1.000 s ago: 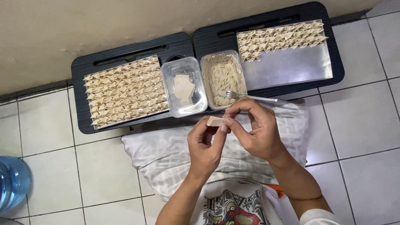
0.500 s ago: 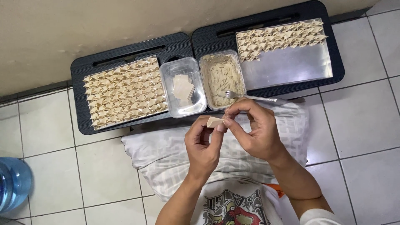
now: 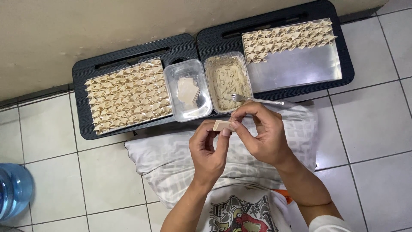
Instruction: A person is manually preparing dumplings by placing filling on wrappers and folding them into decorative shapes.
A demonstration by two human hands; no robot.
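We hold a small folded wrapper (image 3: 222,125) between both hands above the pale pillow (image 3: 171,159) on our lap, just in front of the two black lap desks (image 3: 128,49) on the tiled floor (image 3: 51,172). Our left hand (image 3: 209,150) pinches its near edge between thumb and fingers (image 3: 225,133), and our right hand (image 3: 262,133) closes thumb and forefinger on its other end, so both sets of fingers are pressed onto the dough. We judge the main risk to be squeezing too hard or unevenly: the thin sheet could tear, or whatever filling is inside could push out at the seam, and we cannot see whether the edge is sealed. A loose pinch could also let it slip down onto the pillow. Our right forearm hangs close to the fork (image 3: 257,101), whose tines rest in the clear tub of pale filling (image 3: 226,81) and whose handle juts over the rim, so a careless sweep could tip it out. The wrapper looks beige, matte, flat and roughly rectangular, much smaller than our hands. Beside the filling sits a clear tub of square wrappers (image 3: 188,90); finished folded pieces fill the left tray (image 3: 126,95) and line the top of the metal tray (image 3: 296,64).
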